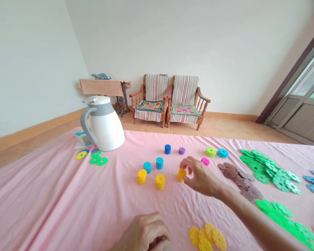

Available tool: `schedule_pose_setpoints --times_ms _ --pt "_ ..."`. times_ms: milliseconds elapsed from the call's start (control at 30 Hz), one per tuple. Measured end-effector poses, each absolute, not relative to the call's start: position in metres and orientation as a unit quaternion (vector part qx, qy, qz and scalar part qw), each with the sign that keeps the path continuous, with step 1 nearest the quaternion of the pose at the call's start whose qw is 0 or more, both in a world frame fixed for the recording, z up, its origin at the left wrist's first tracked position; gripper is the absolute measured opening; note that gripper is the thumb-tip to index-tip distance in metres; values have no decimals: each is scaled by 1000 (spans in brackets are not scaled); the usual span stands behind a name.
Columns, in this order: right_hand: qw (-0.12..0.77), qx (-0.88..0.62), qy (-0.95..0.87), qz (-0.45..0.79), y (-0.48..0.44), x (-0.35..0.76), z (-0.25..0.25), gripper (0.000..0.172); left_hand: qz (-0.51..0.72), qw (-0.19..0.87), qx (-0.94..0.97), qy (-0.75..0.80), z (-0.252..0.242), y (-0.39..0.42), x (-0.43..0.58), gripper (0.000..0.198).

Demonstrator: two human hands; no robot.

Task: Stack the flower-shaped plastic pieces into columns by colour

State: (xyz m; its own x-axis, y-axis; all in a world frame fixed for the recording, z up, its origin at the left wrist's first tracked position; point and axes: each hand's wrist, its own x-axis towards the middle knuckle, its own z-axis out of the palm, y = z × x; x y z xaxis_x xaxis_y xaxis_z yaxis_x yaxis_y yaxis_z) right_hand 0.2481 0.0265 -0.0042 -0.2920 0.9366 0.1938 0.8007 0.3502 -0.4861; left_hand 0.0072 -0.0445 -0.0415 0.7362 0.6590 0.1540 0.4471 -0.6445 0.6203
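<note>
- My right hand (201, 177) is at a little yellow stack (181, 175) of flat, round bits. My thumb and fingers bend around it. I can't tell if they squeeze it or just touch it.
- My left hand (150, 232) is low down, near me, with its fingers curled in. I can't see if anything is inside.
- The yellow stack sits on the pink cloth (120, 198), in the middle.
- To the left of it are two more yellow stacks, one near (160, 182) and one farther left (141, 177).
- Just behind those two are two light blue stacks, one (147, 167) a bit left of the other (159, 163).
- Farther back are a dark blue stack (167, 149) and a purple stack (181, 150).
- Past my right hand are a pink stack (205, 161), a lime stack (210, 152) and a blue stack (222, 153).
- Loose yellow bits (194, 236) lie between my left hand and my right arm.
- A brown pile (234, 176) is by my right arm, with a green pile (267, 170) behind it.
- A white and gray jug (107, 127) stands at the back left, and a few green bits (95, 160) lie in front of it.
</note>
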Motion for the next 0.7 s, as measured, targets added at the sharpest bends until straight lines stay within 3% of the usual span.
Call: schedule_pose_setpoints --times_ms 267,433,567,700 --pt "243 -546 -788 148 12 255 8 20 188 285 891 300 -42 -41 6 16" --pt "153 -539 -804 200 -34 276 14 15 180 293 887 309 -39 -42 7 16" --pt "96 -560 -789 235 -74 289 8 25 193 279 884 322 -33 -47 9 16" --pt "98 -587 -777 203 -95 291 -4 41 196 281 887 310 -30 -47 10 15"
